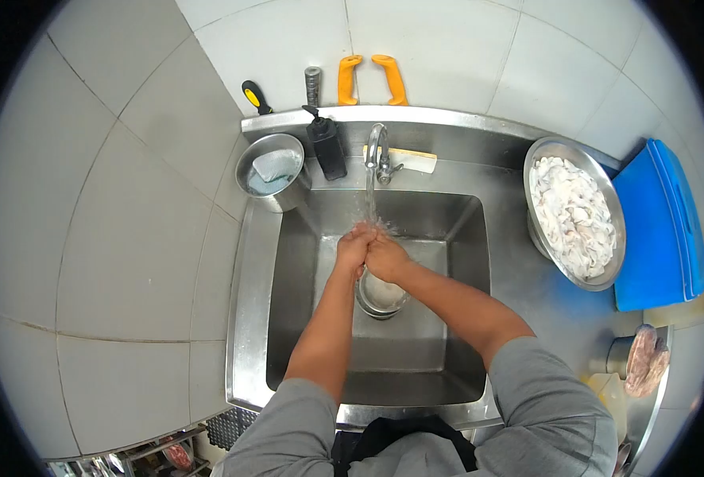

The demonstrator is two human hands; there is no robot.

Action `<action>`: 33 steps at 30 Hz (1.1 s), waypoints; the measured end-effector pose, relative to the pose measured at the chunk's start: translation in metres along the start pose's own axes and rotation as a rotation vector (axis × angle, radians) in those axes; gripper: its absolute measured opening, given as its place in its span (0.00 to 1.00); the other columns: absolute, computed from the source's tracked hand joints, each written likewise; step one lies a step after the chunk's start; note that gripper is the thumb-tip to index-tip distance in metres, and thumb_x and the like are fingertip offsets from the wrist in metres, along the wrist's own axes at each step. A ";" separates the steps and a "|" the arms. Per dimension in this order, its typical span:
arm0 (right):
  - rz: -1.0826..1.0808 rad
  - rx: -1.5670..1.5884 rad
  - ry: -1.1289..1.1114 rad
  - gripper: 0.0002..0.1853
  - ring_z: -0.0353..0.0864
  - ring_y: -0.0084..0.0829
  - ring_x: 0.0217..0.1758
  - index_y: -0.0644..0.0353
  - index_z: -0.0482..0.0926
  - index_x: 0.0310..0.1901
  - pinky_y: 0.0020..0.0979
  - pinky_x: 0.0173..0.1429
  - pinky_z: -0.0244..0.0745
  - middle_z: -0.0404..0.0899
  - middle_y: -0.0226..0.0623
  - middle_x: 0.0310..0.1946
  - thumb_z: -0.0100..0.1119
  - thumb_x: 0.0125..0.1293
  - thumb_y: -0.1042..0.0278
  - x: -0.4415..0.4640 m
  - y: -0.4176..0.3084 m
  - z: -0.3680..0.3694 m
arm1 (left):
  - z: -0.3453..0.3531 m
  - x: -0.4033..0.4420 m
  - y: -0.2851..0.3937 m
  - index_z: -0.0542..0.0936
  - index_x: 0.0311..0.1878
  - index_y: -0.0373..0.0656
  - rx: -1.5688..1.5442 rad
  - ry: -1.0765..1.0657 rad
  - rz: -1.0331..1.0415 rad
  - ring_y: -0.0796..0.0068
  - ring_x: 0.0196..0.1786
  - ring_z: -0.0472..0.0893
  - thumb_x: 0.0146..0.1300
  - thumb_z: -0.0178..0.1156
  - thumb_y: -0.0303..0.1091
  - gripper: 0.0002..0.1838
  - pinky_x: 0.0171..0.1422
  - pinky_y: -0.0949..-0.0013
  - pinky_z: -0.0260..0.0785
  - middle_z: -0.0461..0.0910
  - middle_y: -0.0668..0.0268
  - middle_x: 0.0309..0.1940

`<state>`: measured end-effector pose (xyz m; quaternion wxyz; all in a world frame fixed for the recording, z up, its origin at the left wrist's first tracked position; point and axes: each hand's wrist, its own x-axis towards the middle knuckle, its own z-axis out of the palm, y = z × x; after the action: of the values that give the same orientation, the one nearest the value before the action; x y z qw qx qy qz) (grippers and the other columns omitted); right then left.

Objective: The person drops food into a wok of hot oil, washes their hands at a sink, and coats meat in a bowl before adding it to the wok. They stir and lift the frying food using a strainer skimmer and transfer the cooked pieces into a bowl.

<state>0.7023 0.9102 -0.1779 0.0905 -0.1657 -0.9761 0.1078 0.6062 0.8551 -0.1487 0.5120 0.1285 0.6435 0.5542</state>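
Under the stream from the curved metal faucet [377,151], my left hand [353,248] and my right hand [385,256] are pressed together, fingers curled over each other. Water splashes around them. Both look closed; whatever may be between them is hidden. Just below the hands, partly covered by them, a round metal bowl [382,306] holding water stands in the steel sink [400,381].
Left of the faucet are a black pump bottle [327,147] and a metal pot [287,195] with a sponge-like block inside. At right stand a steel bowl [536,208] of whitish pieces and a blue container [652,238]. Orange-handled tools [349,81] line the back ledge.
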 end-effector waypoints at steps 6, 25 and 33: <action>-0.086 0.097 0.148 0.25 0.63 0.46 0.68 0.64 0.72 0.58 0.42 0.72 0.56 0.67 0.50 0.63 0.50 0.56 0.75 -0.008 0.001 -0.017 | 0.000 0.042 -0.020 0.75 0.50 0.36 -0.490 0.041 0.008 0.66 0.44 0.80 0.68 0.52 0.39 0.16 0.49 0.67 0.73 0.80 0.59 0.43; 0.674 1.039 0.571 0.17 0.72 0.36 0.60 0.62 0.71 0.56 0.34 0.61 0.67 0.72 0.42 0.57 0.51 0.69 0.65 0.027 -0.012 0.017 | 0.014 0.012 0.008 0.61 0.62 0.30 -0.937 -0.158 0.023 0.50 0.59 0.71 0.69 0.33 0.61 0.39 0.66 0.52 0.61 0.71 0.50 0.56; 0.650 1.229 0.155 0.12 0.82 0.32 0.41 0.65 0.79 0.45 0.31 0.46 0.76 0.82 0.43 0.38 0.55 0.59 0.76 0.030 0.004 -0.005 | 0.009 -0.010 -0.014 0.61 0.63 0.30 -1.260 -0.035 0.038 0.53 0.63 0.68 0.71 0.34 0.54 0.34 0.71 0.55 0.56 0.68 0.49 0.60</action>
<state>0.6766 0.9250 -0.1697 0.2003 -0.3755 -0.6298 0.6498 0.6236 0.8479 -0.1536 0.4900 -0.1774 0.1824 0.8338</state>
